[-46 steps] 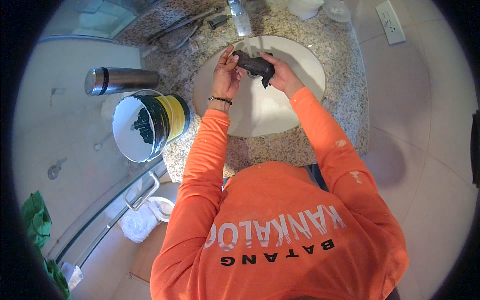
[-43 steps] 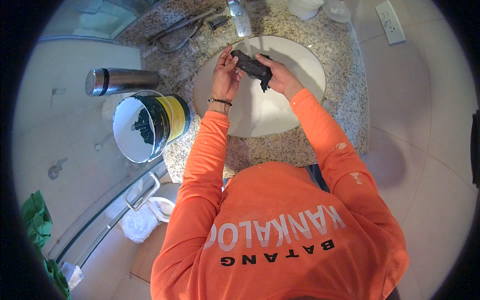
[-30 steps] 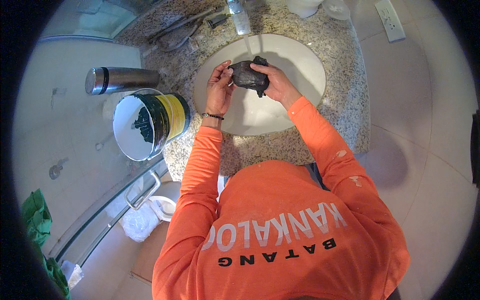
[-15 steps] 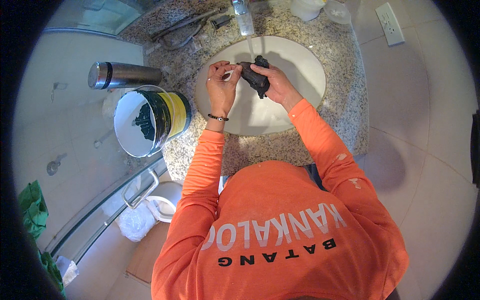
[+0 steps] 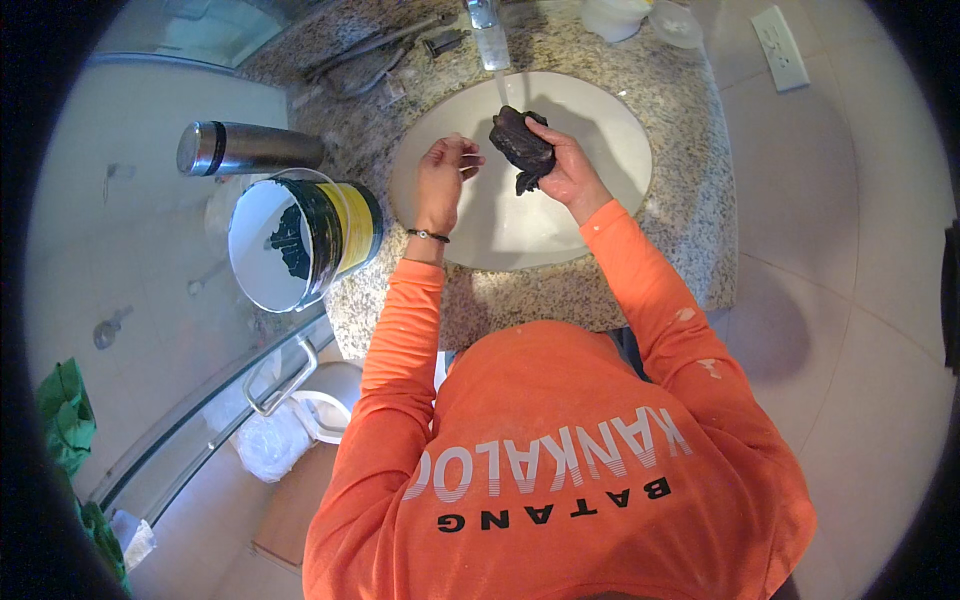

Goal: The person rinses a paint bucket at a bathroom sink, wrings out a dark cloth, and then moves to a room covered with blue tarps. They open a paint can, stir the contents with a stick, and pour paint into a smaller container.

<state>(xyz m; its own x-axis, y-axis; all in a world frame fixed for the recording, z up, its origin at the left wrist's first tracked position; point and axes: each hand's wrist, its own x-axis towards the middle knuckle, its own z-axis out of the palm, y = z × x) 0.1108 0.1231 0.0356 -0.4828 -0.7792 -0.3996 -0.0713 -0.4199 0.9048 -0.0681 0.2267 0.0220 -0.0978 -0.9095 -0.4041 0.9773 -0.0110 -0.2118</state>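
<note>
Dark wadded cloth: a wet-looking, blackish bundle held over the white oval basin, toward its rear edge, directly under the thin stream of water falling from the chrome tap.
Right hand: fingers curled and closed about the cloth from the right side; a loose tail of the cloth hangs below the grip.
Left hand: raised over the left half of the basin, just beside the cloth but apart from it; fingers bent inward with the tips drawn together, holding nothing that can be made out.
Wrist: a thin dark band sits on the left wrist, above the orange long sleeve.
Countertop: speckled grey granite top surrounds the basin; tap at the rear edge, centre.
Left edge of countertop: a white plastic bucket with a yellow label lies tilted on its side, mouth to the left, dark residue inside.
Beyond the bucket: a brushed steel cylindrical flask lies on its side, near the rear left corner.
Rear left corner: long metal tools lie in a loose group; detail too small to tell.
Rear right: a white wall socket plate on the tiled wall.
</note>
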